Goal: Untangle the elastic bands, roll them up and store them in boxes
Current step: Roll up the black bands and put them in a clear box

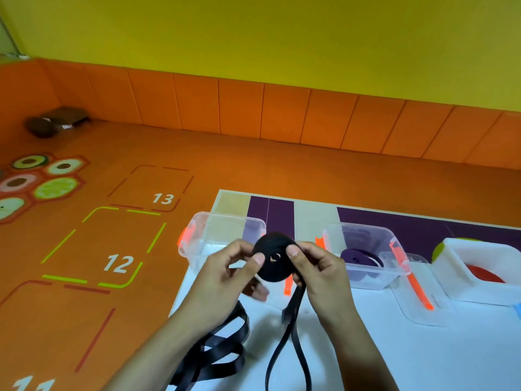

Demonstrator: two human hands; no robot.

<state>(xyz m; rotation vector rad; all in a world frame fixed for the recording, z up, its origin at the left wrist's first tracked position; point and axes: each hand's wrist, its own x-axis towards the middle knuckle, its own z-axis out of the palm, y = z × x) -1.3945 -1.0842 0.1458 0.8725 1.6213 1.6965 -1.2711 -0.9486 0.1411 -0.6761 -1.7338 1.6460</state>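
A black elastic band roll (273, 267) is held up over the table between both hands. My left hand (225, 275) pinches its left side with thumb and fingers. My right hand (317, 270) pinches its right side, thumb on the roll's face. The band's loose black tail (284, 345) hangs down and loops on the table, with more slack (222, 351) piled at the lower left. Behind the hands stands an empty clear box (222, 230). A second clear box (369, 249) holds a purple roll (362, 259). A white box (479, 261) holds a red roll (483, 275).
The white table (423, 348) has purple and beige stripes at its far edge. A clear lid (420, 294) with an orange clip lies between the boxes. Orange floor with numbered squares lies to the left; an orange-panelled wall stands behind.
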